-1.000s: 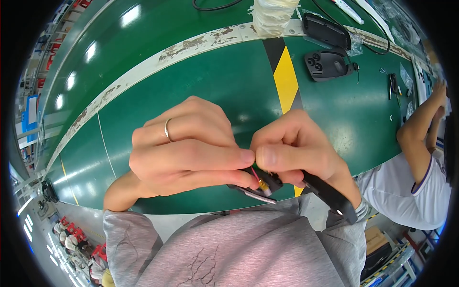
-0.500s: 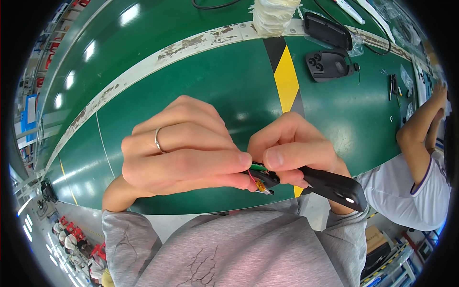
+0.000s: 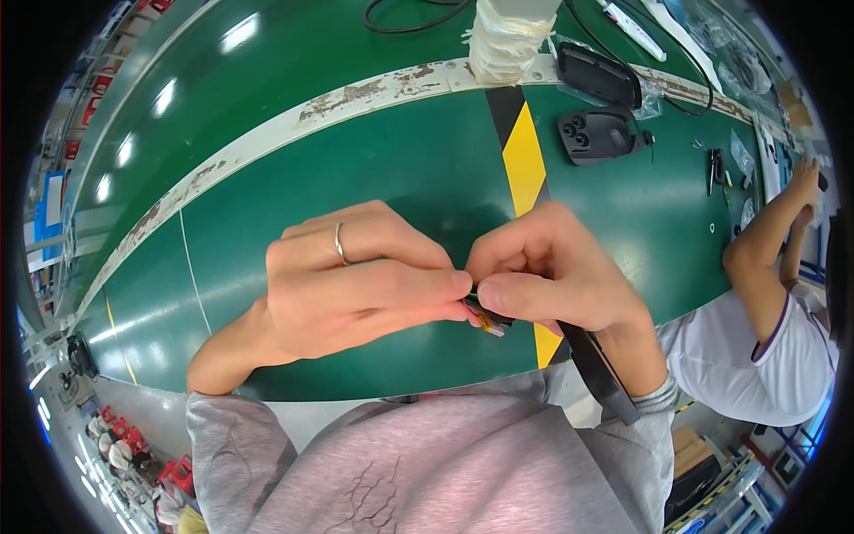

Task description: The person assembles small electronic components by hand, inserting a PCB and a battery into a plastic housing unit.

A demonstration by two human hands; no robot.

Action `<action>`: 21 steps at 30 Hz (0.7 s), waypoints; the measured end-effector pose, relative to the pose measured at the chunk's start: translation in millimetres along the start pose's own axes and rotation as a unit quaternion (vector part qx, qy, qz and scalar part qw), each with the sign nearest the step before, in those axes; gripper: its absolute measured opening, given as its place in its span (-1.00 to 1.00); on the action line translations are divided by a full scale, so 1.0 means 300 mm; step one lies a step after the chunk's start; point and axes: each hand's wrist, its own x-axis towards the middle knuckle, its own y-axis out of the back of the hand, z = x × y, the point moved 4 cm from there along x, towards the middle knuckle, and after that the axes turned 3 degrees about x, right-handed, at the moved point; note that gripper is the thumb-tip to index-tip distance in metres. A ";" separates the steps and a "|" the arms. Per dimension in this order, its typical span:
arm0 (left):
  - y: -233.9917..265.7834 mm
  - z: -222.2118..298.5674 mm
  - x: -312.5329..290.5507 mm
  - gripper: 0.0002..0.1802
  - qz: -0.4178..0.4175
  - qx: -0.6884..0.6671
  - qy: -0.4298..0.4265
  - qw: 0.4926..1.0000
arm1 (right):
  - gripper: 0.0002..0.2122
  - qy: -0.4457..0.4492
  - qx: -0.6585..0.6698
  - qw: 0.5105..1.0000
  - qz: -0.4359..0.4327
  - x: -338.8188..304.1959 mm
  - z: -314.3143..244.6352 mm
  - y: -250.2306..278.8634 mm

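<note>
Low over the green table, both of my hands pinch a slim black electronic device (image 3: pixel 602 376). My left hand (image 3: pixel 360 280), with a ring on one finger, is closed on the device's inner end, thumb and fingertips together. My right hand (image 3: pixel 565 280) is closed around the same end, its thumb pressing on top. The device's long black part slants down past my right wrist. Thin red wire and a small yellow-taped piece (image 3: pixel 487 324) poke out beneath the fingertips. A sliver of green shows between the thumbs; most of that end is hidden by my fingers.
A dark grey tray-like housing (image 3: pixel 598 135) and an open black case (image 3: pixel 600 76) lie at the far right. Behind the striped tape (image 3: pixel 525 169) stands a wrapped post (image 3: pixel 507 44). A person in white (image 3: pixel 743 356) works at the right, near small tools (image 3: pixel 716 169).
Both hands have turned slightly and drawn closer together over the device. Its long part now points more steeply downward, and the green board is mostly covered by my fingers.
</note>
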 end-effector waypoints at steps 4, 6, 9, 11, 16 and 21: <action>0.011 0.024 -0.007 -0.75 -0.013 0.031 -0.045 0.998 | -0.75 0.012 -0.027 1.000 -0.005 0.002 -0.009 -0.008; 0.024 0.027 -0.008 -0.76 0.002 0.044 -0.062 0.997 | -0.81 0.043 -0.067 0.997 0.020 -0.001 -0.020 -0.006; 0.046 0.024 -0.001 -0.76 0.014 0.072 -0.093 0.993 | -0.82 0.069 -0.163 0.968 0.177 -0.008 -0.056 0.038; 0.060 0.021 0.002 -0.77 0.044 0.091 -0.117 0.988 | -0.82 0.091 -0.291 0.921 0.245 0.022 -0.046 0.076; 0.100 0.009 0.006 -0.61 0.004 0.143 -0.145 0.979 | -0.91 0.173 -0.550 0.752 0.320 0.089 0.024 0.060; 0.094 -0.014 -0.004 -0.76 0.068 0.155 -0.119 0.978 | -0.89 0.225 -0.641 0.698 0.226 0.088 0.019 0.009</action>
